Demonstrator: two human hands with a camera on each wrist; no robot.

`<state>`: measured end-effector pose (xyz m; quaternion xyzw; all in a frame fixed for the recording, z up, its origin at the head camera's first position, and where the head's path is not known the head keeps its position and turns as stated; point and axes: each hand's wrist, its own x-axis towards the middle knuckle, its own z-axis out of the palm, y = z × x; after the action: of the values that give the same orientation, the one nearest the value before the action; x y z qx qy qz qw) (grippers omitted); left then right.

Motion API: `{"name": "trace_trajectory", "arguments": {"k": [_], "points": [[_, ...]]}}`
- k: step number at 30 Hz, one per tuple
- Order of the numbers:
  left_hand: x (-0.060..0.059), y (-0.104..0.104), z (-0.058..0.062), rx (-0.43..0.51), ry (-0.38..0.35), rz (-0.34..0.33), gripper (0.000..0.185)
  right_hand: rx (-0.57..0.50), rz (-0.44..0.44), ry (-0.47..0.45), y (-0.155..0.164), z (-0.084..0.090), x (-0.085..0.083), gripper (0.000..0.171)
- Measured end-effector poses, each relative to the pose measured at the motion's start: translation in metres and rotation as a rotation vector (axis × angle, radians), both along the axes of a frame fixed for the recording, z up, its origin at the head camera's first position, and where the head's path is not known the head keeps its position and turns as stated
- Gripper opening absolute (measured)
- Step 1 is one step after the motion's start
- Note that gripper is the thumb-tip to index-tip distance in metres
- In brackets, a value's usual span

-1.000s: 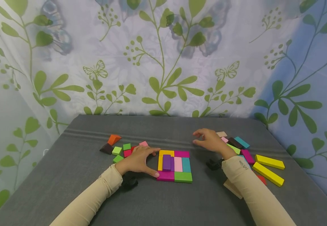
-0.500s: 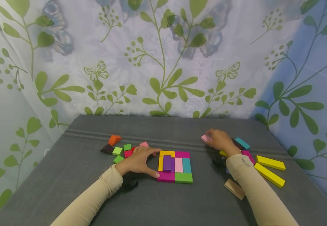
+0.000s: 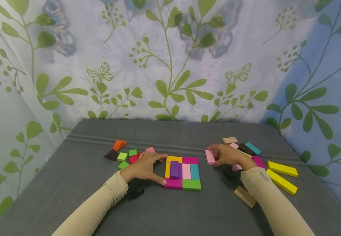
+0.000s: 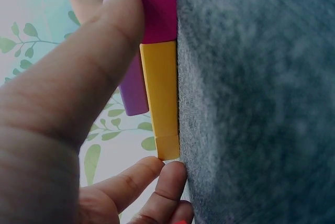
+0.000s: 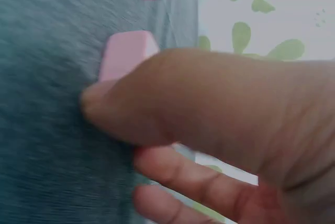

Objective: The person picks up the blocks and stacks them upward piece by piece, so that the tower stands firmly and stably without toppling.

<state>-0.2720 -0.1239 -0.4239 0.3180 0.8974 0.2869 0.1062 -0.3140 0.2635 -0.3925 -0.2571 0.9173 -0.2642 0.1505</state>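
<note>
A flat, near-square layout of coloured wooden blocks lies mid-table, with a purple block (image 3: 174, 169) resting on top. My left hand (image 3: 143, 167) is spread along its left side, fingers fairly straight. Its thumb touches the front-left magenta block (image 4: 159, 9), and its fingertips meet the end of the yellow blocks (image 4: 162, 93), as the left wrist view shows. Right of the layout, my right hand (image 3: 227, 154) pinches a pink block (image 3: 209, 157) between thumb and fingers. That pink block partly hides behind the thumb in the right wrist view, a gap away from the layout.
At the left lie an orange wedge (image 3: 119, 145), a dark wedge (image 3: 111, 154) and several small green, red and pink blocks. On the right are long yellow blocks (image 3: 282, 168), a natural wood block (image 3: 245, 196), a teal block (image 3: 253, 148) and others, some under the right forearm.
My right hand has picked a pink block from the right-hand pile and brought it leftward and nearer, turning it lengthwise. My left hand stays in place beside the layout.
</note>
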Motion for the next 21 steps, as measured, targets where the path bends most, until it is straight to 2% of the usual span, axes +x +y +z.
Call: {"name": "trace_trajectory", "arguments": {"k": [3,8,14,21], "points": [[-0.001,0.001,0.000,0.000,-0.002,-0.006,0.100,-0.018,0.000,0.064,0.001,-0.002,0.010,0.061],[-0.002,0.000,-0.001,-0.009,-0.003,0.003,0.101,-0.052,-0.002,0.131,-0.003,-0.006,0.024,0.063],[-0.002,-0.001,-0.001,-0.016,-0.001,0.012,0.101,-0.120,0.038,0.127,-0.019,-0.010,0.037,0.065],[-0.001,-0.001,0.000,-0.019,-0.014,0.017,0.101,-0.118,0.052,0.116,-0.040,-0.017,0.045,0.063]]}}
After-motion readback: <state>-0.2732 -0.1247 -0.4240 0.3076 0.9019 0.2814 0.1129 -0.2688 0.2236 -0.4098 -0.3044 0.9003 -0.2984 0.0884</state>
